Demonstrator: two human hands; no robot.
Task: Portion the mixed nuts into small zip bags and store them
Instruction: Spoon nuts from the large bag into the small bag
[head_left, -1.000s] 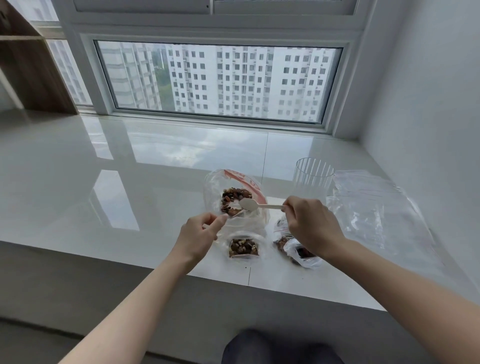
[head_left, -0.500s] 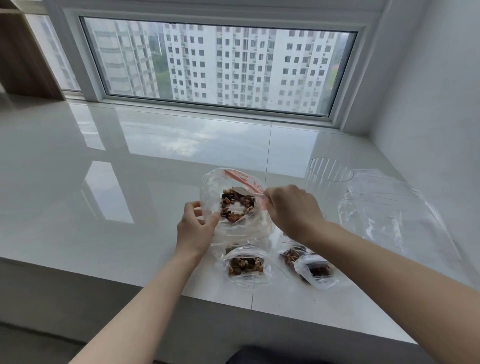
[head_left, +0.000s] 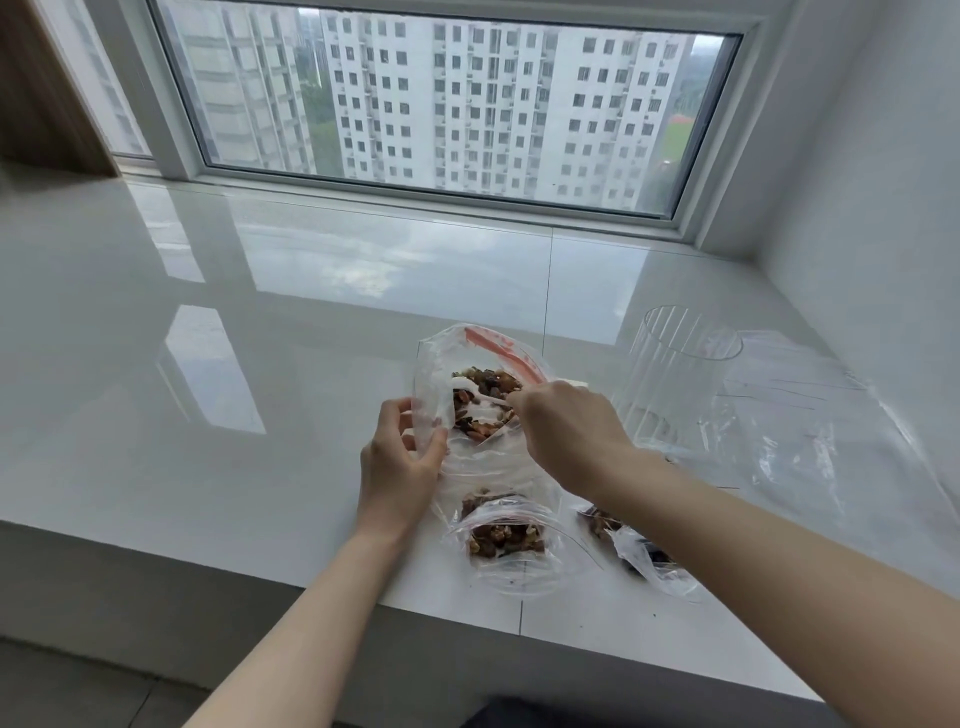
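Nearest, at 6 o'clock: a dark patch of clothing at the bottom edge, two bare forearms reaching forward over the grey front face of the ledge. On the glossy white tabletop (head_left: 260, 467), close to its near edge: a small zip bag (head_left: 506, 540) holding nuts, lying flat; at 4 o'clock from it, two more small filled bags (head_left: 641, 553), partly hidden under the right forearm.

Just beyond, at centre: the large zip bag (head_left: 478, 395) of mixed nuts (head_left: 485, 402), mouth open, red zip strip along its far rim. Left hand (head_left: 402, 462) at the bag's 9 o'clock side, grip closed on the plastic wall, thumb and fingers pinching it. Right hand (head_left: 569, 431) at the bag's 3 o'clock side, fingers curled round a white spoon (head_left: 491, 401) dipped among the nuts.

At 2 o'clock from the bag: a clear ribbed plastic cup (head_left: 675, 374), standing upright, and beside it a loose heap of empty clear bags (head_left: 810, 431) against the white side wall.

Farther, at 12 o'clock: bare tiled surface mirroring sky, then a wide white-framed window (head_left: 447, 104) facing pale high-rise blocks. At 10 o'clock: a wooden panel (head_left: 41, 93).
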